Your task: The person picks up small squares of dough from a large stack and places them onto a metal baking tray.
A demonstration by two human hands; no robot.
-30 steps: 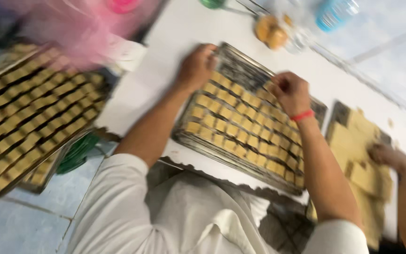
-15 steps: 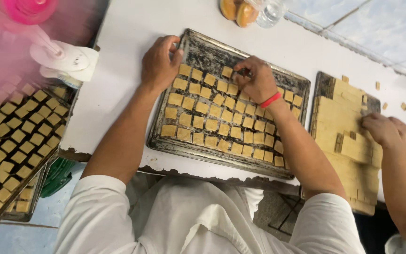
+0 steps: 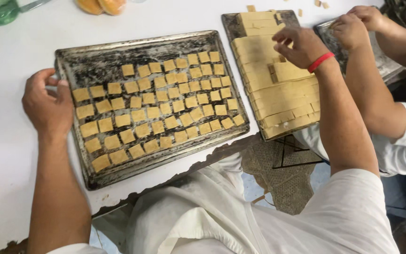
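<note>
Head view: left hand curled over the left rim of the dark baking tray, thumb on the edge, gripping it; the tray lies flat on the white table, filled with rows of small tan dough squares with gaps at its upper left. Right hand, red wristband, fingers bent and pinching at cut pieces atop the scored dough slab just right of the tray; whether a piece is actually held, cannot tell. Dough looks soft, light, easily dented or torn, so best lifted by the edges of a square with fingertips; another person's hand works further right.
</note>
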